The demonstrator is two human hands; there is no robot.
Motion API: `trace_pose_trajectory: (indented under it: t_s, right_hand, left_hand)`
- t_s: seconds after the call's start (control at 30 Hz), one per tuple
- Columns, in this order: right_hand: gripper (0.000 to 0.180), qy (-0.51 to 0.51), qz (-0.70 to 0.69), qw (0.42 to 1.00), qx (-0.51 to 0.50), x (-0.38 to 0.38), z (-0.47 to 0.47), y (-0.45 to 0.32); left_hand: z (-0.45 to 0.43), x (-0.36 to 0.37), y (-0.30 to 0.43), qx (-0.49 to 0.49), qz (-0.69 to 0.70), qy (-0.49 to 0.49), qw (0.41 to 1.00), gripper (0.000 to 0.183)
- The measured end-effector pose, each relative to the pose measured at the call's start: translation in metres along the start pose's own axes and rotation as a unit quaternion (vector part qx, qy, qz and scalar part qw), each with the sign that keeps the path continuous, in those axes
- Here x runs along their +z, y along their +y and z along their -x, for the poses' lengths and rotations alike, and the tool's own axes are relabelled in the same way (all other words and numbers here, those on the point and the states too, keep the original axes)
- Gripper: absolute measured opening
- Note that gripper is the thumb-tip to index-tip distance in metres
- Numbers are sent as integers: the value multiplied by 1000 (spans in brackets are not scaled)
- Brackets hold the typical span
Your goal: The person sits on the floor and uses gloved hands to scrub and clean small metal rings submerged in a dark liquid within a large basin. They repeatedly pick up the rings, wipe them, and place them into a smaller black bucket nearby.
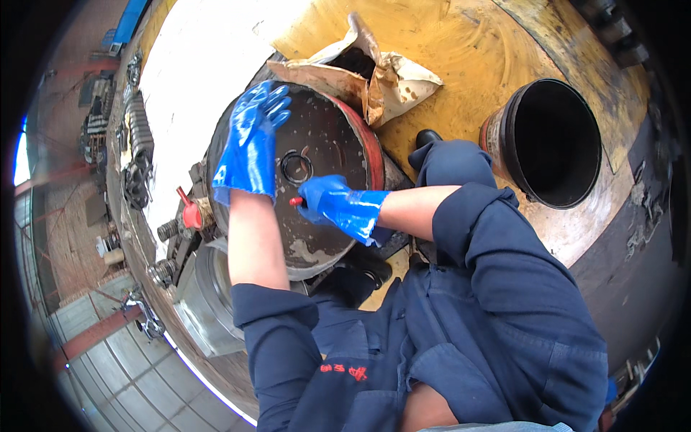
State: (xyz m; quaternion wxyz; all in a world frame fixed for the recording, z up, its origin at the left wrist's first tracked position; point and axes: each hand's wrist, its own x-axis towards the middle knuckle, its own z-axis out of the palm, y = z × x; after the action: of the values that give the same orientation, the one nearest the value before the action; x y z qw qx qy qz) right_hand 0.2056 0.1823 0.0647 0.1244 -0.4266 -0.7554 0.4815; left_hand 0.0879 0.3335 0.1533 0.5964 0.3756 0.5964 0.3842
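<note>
A large drum (329,135) with a worn dark top and a red side band stands before me. My left hand (259,116), in a blue rubber glove, lies over the far left part of the top with fingers extended and nothing visible in it. A round black ring (296,167) sits near the middle of the top; whether it is loose or a fitting is unclear. Just beside it, my right hand (337,205), also gloved in blue, is closed around a red-ended handle (296,201). The rest of that object is hidden by the glove.
Behind the drum is a torn, stained paper sack (402,81) with dark contents. An open black-rimmed bucket (496,140) stands at right on the stained yellow floor (459,48). Left of the drum are a valve with a red handle (190,210) and a grey metal container (202,302).
</note>
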Motion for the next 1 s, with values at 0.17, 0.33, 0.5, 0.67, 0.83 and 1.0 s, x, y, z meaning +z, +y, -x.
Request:
trace_pose_trajectory:
  t_s: [0.17, 0.33, 0.5, 0.67, 0.83, 1.0]
  right_hand:
    - [27, -12, 30, 998, 45, -6, -5, 1]
    - [28, -100, 124, 987, 29, -11, 6, 1]
    - [26, -141, 177, 974, 31, -4, -3, 11]
    - [26, -130, 168, 977, 39, -3, -5, 11]
    - [25, -189, 226, 951, 90, -3, -7, 16]
    - [25, -172, 215, 955, 107, 7, -12, 29]
  left_hand:
    - [67, -92, -38, -9, -60, 151, 987, 37]
    - [125, -134, -116, -80, -128, 219, 964, 23]
    - [107, -112, -157, -176, -82, 154, 969, 27]
    - [68, -103, -174, -196, -139, 158, 958, 27]
    - [52, -99, -188, -160, -257, 208, 930, 33]
    - [79, -103, -178, -119, -188, 246, 943, 28]
